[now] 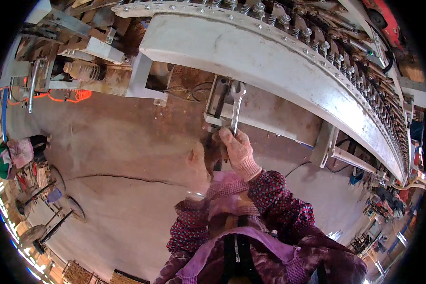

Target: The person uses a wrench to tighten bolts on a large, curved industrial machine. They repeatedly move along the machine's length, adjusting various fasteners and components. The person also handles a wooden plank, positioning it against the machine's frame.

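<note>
My right hand (239, 155), in a light knit glove, is closed round the lower end of a silver open-end wrench (236, 110). The wrench stands nearly upright in view, its open jaw just below the long white machine beam (241, 49). Beside it is a metal bracket (217, 100) with a dark slot, fixed under the beam. My gloved left hand (198, 166) is close to my right, next to a dark rusty part (212, 147) below the bracket. Its fingers are blurred and partly turned away, so I cannot tell whether they grip that part.
Bolts and springs (296, 33) line the beam's upper edge. A plastic bottle (83, 71) and an orange coiled hose (82, 95) are at the left. A dark cable (123, 178) crosses the floor. Another person (21, 150) is at the far left, near a wheeled cart (52, 213).
</note>
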Demonstrator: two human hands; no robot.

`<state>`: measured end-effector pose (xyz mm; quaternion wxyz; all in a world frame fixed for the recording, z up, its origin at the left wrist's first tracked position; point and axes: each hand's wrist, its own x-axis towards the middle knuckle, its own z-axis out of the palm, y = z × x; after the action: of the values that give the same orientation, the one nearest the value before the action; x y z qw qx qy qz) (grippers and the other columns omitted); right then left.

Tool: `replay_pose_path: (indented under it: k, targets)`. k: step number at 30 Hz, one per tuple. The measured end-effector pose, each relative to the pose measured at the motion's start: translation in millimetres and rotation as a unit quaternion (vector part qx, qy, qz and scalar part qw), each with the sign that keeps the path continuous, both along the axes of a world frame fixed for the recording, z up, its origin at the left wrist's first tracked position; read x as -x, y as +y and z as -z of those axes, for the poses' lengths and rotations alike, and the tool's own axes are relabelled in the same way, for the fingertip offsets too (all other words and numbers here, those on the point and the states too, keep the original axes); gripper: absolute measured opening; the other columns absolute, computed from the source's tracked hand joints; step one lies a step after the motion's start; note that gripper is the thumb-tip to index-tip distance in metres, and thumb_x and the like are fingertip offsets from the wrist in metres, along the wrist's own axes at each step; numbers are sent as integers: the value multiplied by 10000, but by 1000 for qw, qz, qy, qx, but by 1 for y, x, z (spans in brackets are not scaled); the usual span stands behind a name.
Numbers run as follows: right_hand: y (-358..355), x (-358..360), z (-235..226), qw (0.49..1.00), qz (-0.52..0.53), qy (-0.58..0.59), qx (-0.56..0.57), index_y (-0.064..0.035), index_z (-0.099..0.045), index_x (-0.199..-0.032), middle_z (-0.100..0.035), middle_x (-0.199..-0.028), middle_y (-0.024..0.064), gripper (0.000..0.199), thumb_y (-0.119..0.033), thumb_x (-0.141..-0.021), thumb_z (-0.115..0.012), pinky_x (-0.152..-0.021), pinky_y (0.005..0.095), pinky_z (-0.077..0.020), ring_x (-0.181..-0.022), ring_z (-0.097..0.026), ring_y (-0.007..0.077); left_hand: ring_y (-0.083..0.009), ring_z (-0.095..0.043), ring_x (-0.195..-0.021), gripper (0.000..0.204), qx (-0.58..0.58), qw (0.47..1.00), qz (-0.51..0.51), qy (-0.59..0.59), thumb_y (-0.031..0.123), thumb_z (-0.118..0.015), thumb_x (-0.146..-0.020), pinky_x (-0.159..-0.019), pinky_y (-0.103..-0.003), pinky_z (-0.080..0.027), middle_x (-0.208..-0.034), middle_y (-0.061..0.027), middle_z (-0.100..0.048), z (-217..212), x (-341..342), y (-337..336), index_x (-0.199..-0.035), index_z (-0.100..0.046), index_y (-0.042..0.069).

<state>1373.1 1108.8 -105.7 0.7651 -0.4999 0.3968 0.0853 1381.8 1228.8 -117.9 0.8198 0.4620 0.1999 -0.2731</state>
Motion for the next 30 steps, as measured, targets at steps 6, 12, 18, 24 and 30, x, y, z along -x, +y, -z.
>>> replay_pose_path:
  k: [6,12,18,24,30]
  targets:
    - [-16,20,-72,998,35,-18,-52,-7,-630,-903,-626,-752,24,350,-336,-977,-539,-468,240,-419,-479,-445,71,-240,-665,-920,274,-37,995,-29,84,92,-499,-981,-767,-318,-553,-1031,-142,-659,7,-7,10,-1192,-570,-68]
    - [-11,4,0,999,15,18,-36,-18,-640,-948,-642,-860,9,254,-263,-965,-576,-467,229,-416,-544,-498,72,-177,-665,-876,271,-18,997,-65,30,147,-549,-973,-745,-300,-563,-1019,-108,-667,2,-3,-1,-1131,-607,-65]
    - [-17,14,-62,997,27,-68,-26,-2,-604,-929,-650,-877,66,360,-361,-956,-577,-494,248,-453,-499,-480,75,-212,-657,-931,352,129,974,156,98,126,-630,-921,-799,-332,-549,-1088,-134,-664,28,-25,44,-1213,-569,-60]
    - [-35,32,-43,999,20,3,-47,-19,-579,-899,-675,-966,126,382,-399,-932,-607,-498,268,-499,-477,-448,68,-242,-662,-996,422,-250,958,113,-86,159,-691,-862,-800,-342,-546,-1108,-136,-653,20,1,13,-1217,-545,-17]
    - [-32,57,-21,995,37,57,-78,-18,-583,-879,-672,-848,108,390,-404,-922,-619,-511,272,-465,-454,-420,82,-269,-659,-974,539,234,953,59,182,451,-545,-939,-733,-278,-558,-1127,-134,-629,14,-9,26,-1276,-520,31]
